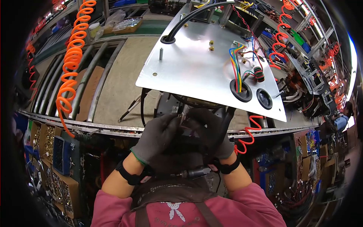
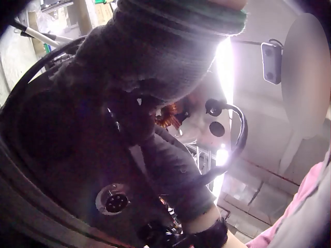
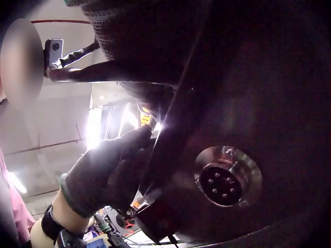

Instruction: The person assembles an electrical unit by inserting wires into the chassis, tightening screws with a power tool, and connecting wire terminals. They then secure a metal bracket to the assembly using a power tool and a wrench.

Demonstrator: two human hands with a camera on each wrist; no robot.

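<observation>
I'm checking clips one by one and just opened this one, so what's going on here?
A person in gray gloves works with the left hand and right hand close together at the near edge of a bare metal panel. What the fingers hold, if anything, is too dark to tell. Multicolored wires run into a black grommet in the panel, and a round multi-pin connector shows near the hands in the wrist views.

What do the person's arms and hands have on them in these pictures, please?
The left hand and right hand wear grey knitted gloves edged in green. Black straps sit just behind the gloves, and the pinkish-red sleeves stop short of the straps.
</observation>
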